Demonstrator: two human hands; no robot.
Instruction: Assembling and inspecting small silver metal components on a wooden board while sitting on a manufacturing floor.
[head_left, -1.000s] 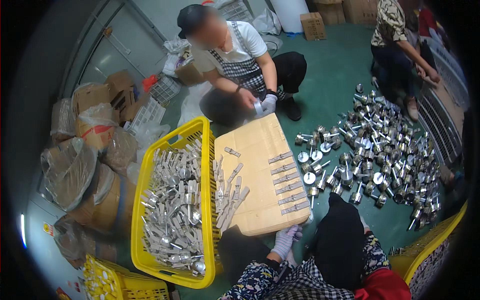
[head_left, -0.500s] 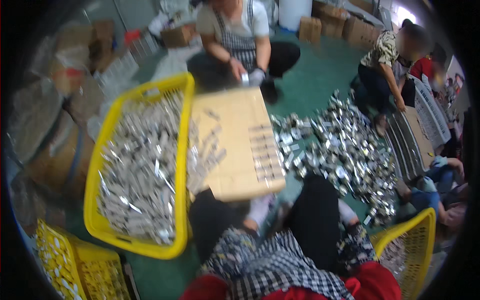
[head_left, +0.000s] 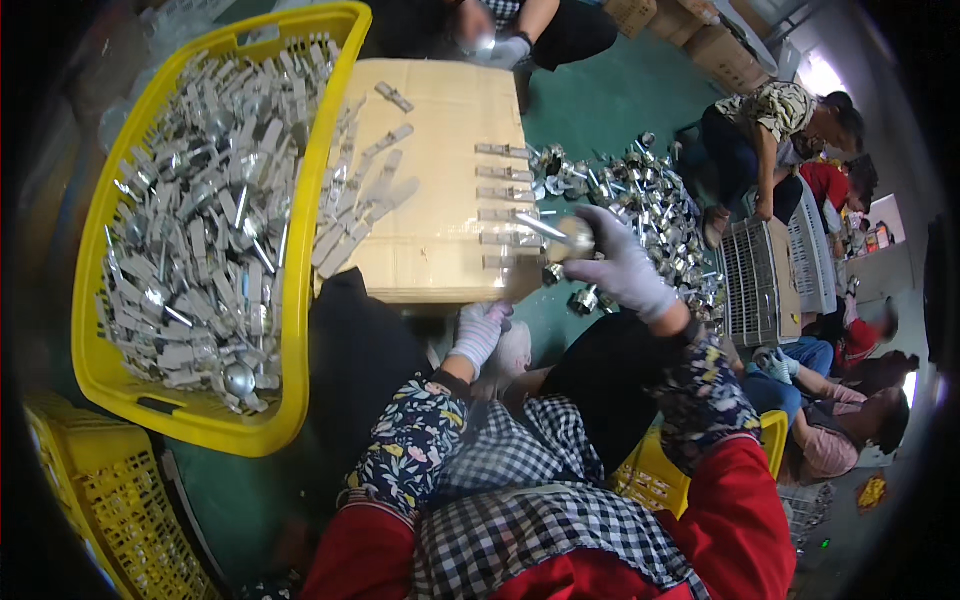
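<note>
My right hand (head_left: 628, 268), in a pale glove, grips a metal piece with a round cup-like head (head_left: 575, 236) and a thin rod that points left over the board. My left hand (head_left: 478, 336), also gloved, is low at the board's near edge with its fingers curled in; what they hold, if anything, is hidden. Flat metal clips (head_left: 505, 193) lie in a column along the right side of the cardboard-topped board (head_left: 440, 235). More clips (head_left: 365, 205) are scattered on its left side. Beyond my right hand a pile of round-headed metal pieces (head_left: 650, 195) covers the green floor.
A yellow basket (head_left: 300, 330) full of clips and rods stands at the board's left. Other yellow baskets sit at lower left (head_left: 120, 490) and behind my right arm (head_left: 655, 470). Across the board a person's gloved hand (head_left: 500, 52) holds something shiny; several people work at right.
Both my hands have come into view, the right one holding a round-headed metal piece. The view has shifted, so the board and basket sit higher in the picture.
</note>
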